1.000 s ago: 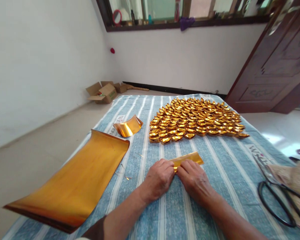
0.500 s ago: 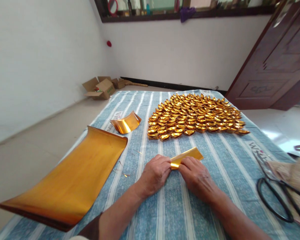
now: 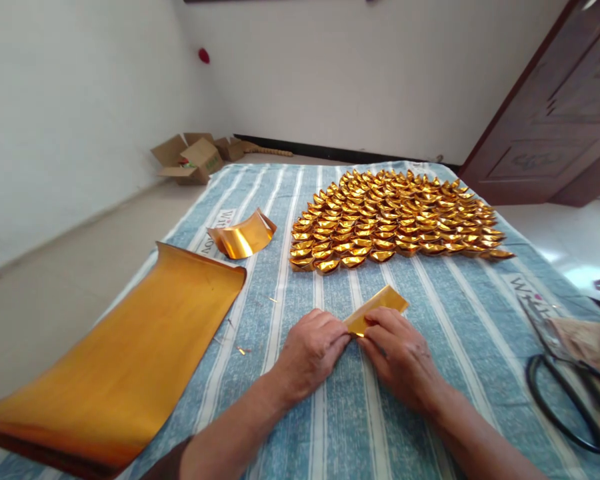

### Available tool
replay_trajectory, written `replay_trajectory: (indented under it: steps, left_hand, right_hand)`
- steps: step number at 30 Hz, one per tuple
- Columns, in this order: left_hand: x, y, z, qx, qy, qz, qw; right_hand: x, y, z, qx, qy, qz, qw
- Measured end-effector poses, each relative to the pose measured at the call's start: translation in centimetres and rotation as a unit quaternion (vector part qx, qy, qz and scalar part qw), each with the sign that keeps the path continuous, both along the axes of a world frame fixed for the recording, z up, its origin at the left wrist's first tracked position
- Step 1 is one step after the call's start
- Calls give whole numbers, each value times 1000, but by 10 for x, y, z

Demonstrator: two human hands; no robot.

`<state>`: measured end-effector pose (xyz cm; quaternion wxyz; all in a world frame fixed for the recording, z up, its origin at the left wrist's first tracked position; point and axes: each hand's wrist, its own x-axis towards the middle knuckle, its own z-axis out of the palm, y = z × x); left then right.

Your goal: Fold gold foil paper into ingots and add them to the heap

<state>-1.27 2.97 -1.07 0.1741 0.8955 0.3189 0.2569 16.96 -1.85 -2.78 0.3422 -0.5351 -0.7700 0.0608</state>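
A folded strip of gold foil paper lies on the blue striped cloth in front of me. My left hand pinches its near end, and my right hand presses on it from the right, fingertips meeting the left hand's. The strip's far end sticks out past my right hand, angled up and to the right. Beyond the strip, several rows of folded gold paper ingots cover the middle of the cloth.
A large curled gold foil sheet lies at the left. A small curled gold piece sits behind it. Black scissors lie at the right edge beside tan material. Open cardboard boxes stand on the floor; a brown door stands at right.
The strip's far end has tilted up more steeply to the right while both hands keep pinching its near end. The camera has dipped, so the window is out of view.
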Motion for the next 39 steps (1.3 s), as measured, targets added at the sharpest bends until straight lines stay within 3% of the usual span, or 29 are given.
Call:
replay_trajectory:
  steps: [8,12,15,20,39]
  left_hand:
    - [4,-1,-6,24,-14,52,998]
    - [7,-14,0,89,-17,95,991]
    - [10,-30,2,141,-27,70,987]
    - [13,-49,-6,128,7,27,991]
    - [14,-50,-10,120,67,62,989]
  right_hand:
    - [-1,4,-1,-19,48,-28,998]
    - [-1,6,-2,-19,59,-39,997]
    - [-1,7,-3,-31,71,-43,996]
    - [1,9,-4,-52,88,-40,994]
    - [-2,10,-6,-45,83,-67,993]
